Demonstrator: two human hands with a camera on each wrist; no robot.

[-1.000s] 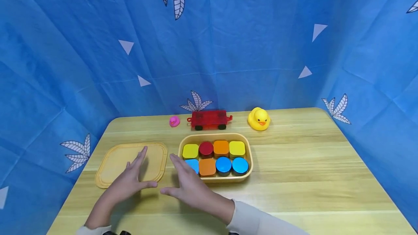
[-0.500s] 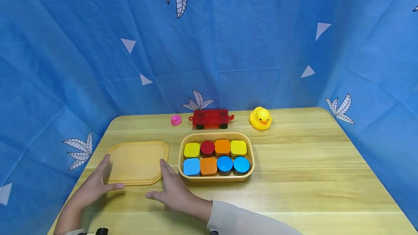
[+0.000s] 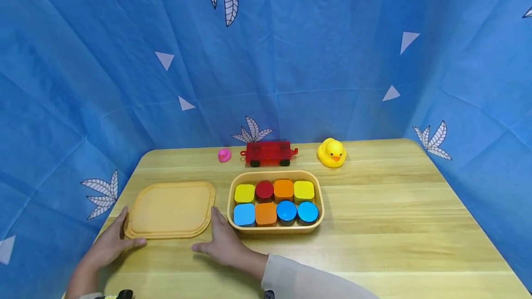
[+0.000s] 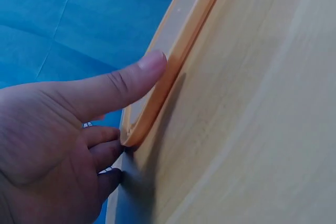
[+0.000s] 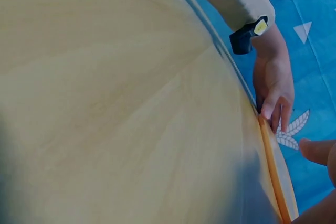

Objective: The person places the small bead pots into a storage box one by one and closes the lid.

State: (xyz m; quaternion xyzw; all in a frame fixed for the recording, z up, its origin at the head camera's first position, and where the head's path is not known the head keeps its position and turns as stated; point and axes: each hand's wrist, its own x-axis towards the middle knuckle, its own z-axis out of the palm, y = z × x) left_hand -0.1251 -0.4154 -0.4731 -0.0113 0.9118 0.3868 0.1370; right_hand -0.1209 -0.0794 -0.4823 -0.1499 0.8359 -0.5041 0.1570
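Observation:
A flat pale-yellow lid with rounded corners and a grooved rim lies at the table's left. My left hand is at its near-left corner, fingers along the side and thumb by the front edge. In the left wrist view, the left hand's fingertips are right at the lid's corner and its thumb overlaps the rim. At the near-right corner, my right hand has its fingers beside the rim, with the thumb stretched away to the left. The right wrist view shows only part of the right hand.
Just right of the lid stands a yellow container with several coloured round and square blocks. Behind it are a small pink duck, a red toy wagon and a yellow duck. Blue patterned cloth surrounds the table.
Both hands have moved left from the gap between lid and container. They have spread apart to the lid's two near corners. The lid lies about where it was.

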